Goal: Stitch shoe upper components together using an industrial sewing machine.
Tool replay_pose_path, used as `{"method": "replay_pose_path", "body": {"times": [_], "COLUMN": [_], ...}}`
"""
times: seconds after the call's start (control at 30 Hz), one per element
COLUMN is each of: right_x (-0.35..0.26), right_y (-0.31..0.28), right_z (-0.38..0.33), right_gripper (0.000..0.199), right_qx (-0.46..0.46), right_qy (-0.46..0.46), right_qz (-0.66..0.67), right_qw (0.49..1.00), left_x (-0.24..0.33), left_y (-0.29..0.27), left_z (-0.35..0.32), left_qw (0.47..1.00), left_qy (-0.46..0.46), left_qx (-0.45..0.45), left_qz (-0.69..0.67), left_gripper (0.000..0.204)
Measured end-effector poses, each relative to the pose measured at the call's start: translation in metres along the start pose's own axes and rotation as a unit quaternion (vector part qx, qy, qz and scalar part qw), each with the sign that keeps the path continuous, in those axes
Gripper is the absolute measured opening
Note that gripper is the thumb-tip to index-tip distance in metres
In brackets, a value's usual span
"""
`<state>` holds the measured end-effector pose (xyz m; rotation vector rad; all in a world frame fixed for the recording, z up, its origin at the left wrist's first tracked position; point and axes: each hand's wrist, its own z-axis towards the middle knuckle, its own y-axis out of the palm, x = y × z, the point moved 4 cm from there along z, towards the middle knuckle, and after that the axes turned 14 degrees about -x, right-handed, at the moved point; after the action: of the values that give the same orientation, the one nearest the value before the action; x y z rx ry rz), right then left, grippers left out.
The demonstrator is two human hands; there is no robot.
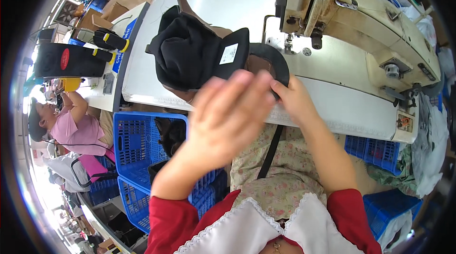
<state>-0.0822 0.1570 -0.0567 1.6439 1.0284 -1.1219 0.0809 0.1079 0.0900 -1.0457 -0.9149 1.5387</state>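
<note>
A bulky black fabric piece (187, 47) with brown backing lies bunched on the white sewing table, a white label (229, 53) on its flap. From its right side a curved black band (278, 61) bends toward me, with brown material inside the curve. My right hand (295, 99) pinches the near end of this band between thumb and fingers. My left hand (230, 116), smeared by motion, is raised in front of the piece with fingers stretched out and holds nothing visible. It hides part of the fabric's near edge.
A sewing machine (351, 12) stands at the right, its needle area beyond my right hand. Blue crates (152, 116) with dark pieces sit below the table's left side. Thread cones (114, 42) and another machine (66, 61) are farther left, where a person in pink (78, 128) works.
</note>
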Motion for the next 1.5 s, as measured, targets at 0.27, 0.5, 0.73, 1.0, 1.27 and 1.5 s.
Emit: {"method": "replay_pose_path", "body": {"times": [0.27, 0.5, 0.73, 1.0, 1.27, 1.5], "right_x": [-0.003, -0.011, 0.002, 0.018, 0.017, 0.019], "right_y": [-0.009, -0.006, 0.026, 0.048, 0.053, 0.052], "right_z": [0.012, 0.019, 0.007, 0.001, 0.002, 0.007], "right_gripper": [0.03, 0.036, 0.047, 0.045, 0.035, 0.033], "right_qx": [-0.042, -0.015, -0.039, -0.075, -0.024, -0.011], "right_qy": [-0.015, -0.071, -0.081, -0.103, -0.113, -0.106], "right_qz": [0.177, 0.197, 0.3, 0.343, 0.367, 0.394], "right_qw": [0.983, 0.978, 0.95, 0.931, 0.923, 0.913], "left_x": [-0.057, -0.067, -0.058, -0.055, -0.054, -0.054], "left_y": [-0.005, -0.009, -0.009, -0.008, -0.008, -0.009], "left_z": [0.015, 0.002, 0.005, 0.005, 0.005, 0.015], "left_qw": [0.98, 0.95, 0.93, 0.934, 0.936, 0.942], "left_qy": [-0.121, -0.241, -0.297, -0.292, -0.291, -0.278], "left_qx": [-0.157, -0.077, -0.112, -0.091, -0.088, -0.118], "left_qz": [-0.032, -0.182, -0.184, -0.185, -0.178, -0.148], "left_gripper": [0.074, 0.07, 0.061, 0.06, 0.06, 0.059]}}
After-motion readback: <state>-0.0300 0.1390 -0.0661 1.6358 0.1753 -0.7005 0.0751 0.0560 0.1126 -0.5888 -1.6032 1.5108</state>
